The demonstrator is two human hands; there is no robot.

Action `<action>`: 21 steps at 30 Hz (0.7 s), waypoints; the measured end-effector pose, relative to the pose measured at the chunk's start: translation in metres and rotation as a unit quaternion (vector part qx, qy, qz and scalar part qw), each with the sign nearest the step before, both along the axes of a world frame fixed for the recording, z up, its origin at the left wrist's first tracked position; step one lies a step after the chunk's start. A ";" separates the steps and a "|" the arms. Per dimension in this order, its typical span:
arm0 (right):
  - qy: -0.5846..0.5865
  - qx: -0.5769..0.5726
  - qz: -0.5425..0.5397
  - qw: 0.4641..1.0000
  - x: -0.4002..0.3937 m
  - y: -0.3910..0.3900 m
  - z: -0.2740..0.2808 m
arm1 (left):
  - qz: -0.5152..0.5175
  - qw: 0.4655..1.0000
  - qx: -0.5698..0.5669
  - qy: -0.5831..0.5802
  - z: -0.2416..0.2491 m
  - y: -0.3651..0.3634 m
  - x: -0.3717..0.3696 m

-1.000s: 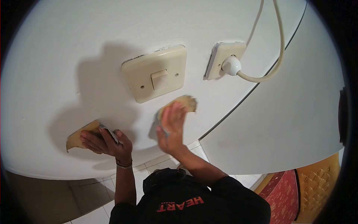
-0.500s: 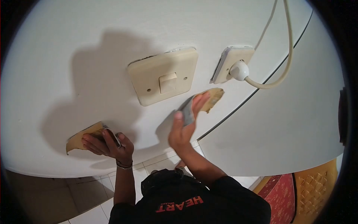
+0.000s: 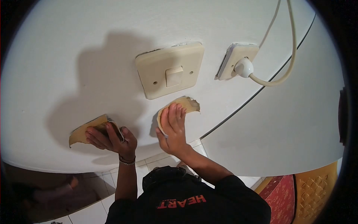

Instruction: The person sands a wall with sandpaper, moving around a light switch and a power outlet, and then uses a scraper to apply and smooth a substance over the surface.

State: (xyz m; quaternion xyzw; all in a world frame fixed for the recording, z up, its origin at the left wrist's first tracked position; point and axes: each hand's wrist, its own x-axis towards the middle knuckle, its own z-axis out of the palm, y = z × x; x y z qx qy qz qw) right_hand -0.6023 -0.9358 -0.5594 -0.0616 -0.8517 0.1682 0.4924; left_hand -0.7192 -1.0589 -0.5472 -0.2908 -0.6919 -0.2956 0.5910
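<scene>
My left hand [image 3: 112,140] holds a curved, folded piece of sandpaper [image 3: 79,135], tan on the visible side, against the white wall [image 3: 108,86] at lower left. Its thumb closes around the fold while the fingers lie over the paper. Below the cream light switch [image 3: 173,76], my right hand [image 3: 174,128] presses a second piece of sandpaper [image 3: 188,102], also tan with a torn, worn far end. The fingers of this hand lie over the sheet, with the thumb at its near edge. Both rubbing faces are hidden against the wall.
Right of the switch is a cream socket [image 3: 236,59] with a white plug [image 3: 244,67] and a looping cable [image 3: 289,67]. A grey panel [image 3: 268,130] stands beyond a dark seam. Red patterned upholstery [image 3: 278,198] is at lower right; a person's blurred limb [image 3: 56,192] shows at lower left.
My right hand has swept left and slightly down with its sandpaper, from near the socket to under the switch. My left hand has barely shifted. A person's limb has appeared at lower left.
</scene>
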 end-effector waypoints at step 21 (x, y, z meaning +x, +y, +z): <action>0.022 -0.012 -0.009 1.000 0.001 0.006 0.002 | 0.002 1.000 -0.007 0.019 0.004 -0.002 0.000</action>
